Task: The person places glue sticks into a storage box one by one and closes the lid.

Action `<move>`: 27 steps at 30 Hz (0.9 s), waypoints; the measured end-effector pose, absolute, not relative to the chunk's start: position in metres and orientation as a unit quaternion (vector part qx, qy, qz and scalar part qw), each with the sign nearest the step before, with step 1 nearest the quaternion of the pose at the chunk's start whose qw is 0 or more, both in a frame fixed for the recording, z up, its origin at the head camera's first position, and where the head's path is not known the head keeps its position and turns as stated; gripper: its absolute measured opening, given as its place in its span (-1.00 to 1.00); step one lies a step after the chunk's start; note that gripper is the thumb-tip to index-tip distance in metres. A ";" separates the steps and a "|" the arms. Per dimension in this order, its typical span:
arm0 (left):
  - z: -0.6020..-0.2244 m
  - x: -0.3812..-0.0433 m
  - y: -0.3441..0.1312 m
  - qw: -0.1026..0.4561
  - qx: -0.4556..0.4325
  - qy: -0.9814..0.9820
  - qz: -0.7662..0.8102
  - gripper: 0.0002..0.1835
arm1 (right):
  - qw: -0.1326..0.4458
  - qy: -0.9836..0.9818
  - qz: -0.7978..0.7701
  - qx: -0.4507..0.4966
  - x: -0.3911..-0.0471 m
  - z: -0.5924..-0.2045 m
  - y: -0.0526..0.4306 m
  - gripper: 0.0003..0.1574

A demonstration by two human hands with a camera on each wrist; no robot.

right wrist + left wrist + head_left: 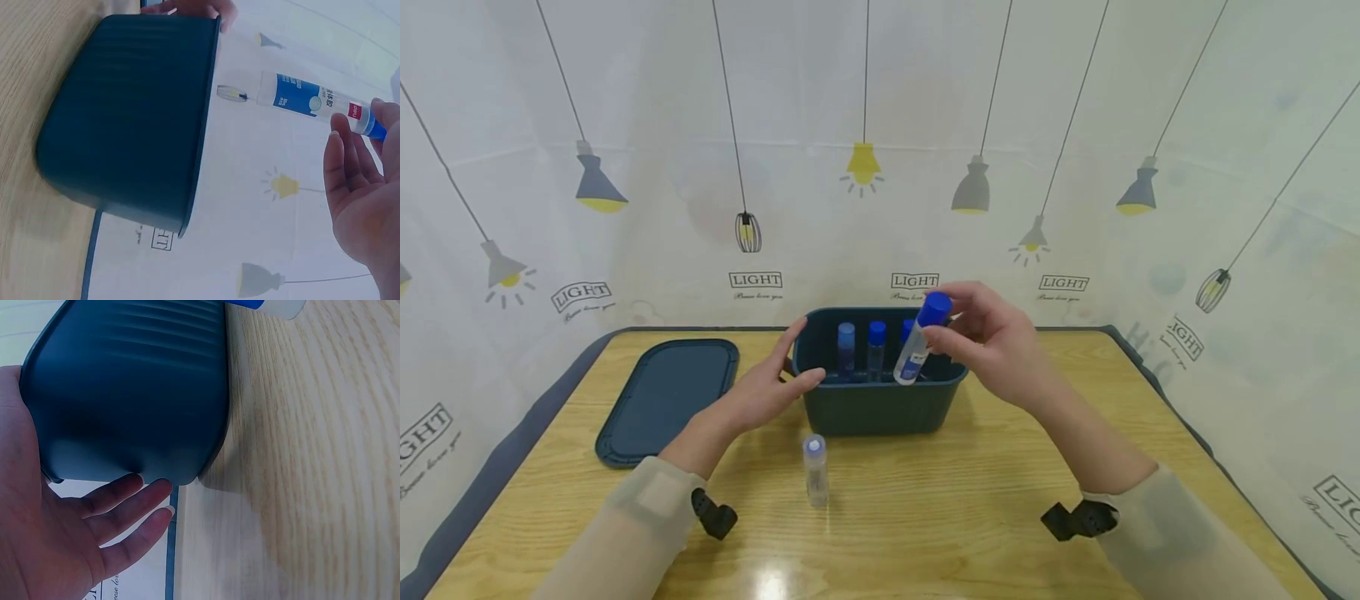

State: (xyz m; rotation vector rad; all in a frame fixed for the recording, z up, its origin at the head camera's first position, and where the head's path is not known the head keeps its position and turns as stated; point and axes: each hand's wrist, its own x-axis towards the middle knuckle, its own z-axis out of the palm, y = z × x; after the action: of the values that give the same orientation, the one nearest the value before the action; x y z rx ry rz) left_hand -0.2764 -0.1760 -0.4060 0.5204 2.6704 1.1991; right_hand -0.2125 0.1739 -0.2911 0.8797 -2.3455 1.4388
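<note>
A dark teal bin (876, 412) stands on the table, with several blue-capped bottles (876, 350) upright inside. At its left end rests my left hand (767, 387), thumb over the front rim and index finger near the back corner. In the left wrist view, the other fingers (134, 528) lie fairly straight against the end wall. My right hand (1007, 346) pinches a clear glue bottle (915, 350) by its blue cap, tilted above the bin's front rim. The right wrist view shows its blue-and-white label (297, 95).
A clear bottle with a pale top (816, 475) stands in front of the bin. To the left lies a flat teal lid (670, 400). Behind the wooden table (925, 517) hangs a pale cloth (820, 100) printed with lamps, which also runs along both sides.
</note>
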 end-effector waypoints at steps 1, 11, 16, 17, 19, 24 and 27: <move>-0.406 -0.276 -0.176 0.084 0.175 0.895 0.402 0.03 | 0.130 -0.809 0.491 0.295 -0.215 -0.291 0.175 -0.47; -0.407 -0.276 -0.176 0.082 0.174 0.895 0.401 0.03 | 0.146 -0.825 0.487 0.246 -0.237 -0.303 0.185 -0.50; -0.406 -0.276 -0.175 0.081 0.171 0.898 0.397 0.03 | 0.121 -0.839 0.477 0.231 -0.249 -0.315 0.185 -0.50; -0.406 -0.276 -0.175 0.080 0.171 0.899 0.396 0.03 | 0.115 -0.844 0.473 0.227 -0.251 -0.317 0.184 -0.49; -0.406 -0.275 -0.175 0.079 0.171 0.898 0.397 0.03 | 0.103 -0.851 0.466 0.221 -0.254 -0.322 0.182 -0.46; -0.406 -0.275 -0.175 0.080 0.172 0.897 0.399 0.03 | 0.078 -0.862 0.454 0.211 -0.263 -0.333 0.172 -0.44; -0.406 -0.276 -0.175 0.081 0.171 0.896 0.401 0.04 | 0.073 -0.868 0.446 0.208 -0.267 -0.339 0.164 -0.44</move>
State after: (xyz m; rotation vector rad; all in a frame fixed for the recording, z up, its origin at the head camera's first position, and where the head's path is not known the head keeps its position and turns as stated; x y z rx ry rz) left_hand -0.2759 -0.1751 -0.4057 0.5121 2.6791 1.1988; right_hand -0.2667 0.1639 -0.3387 0.6260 -2.6062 1.3393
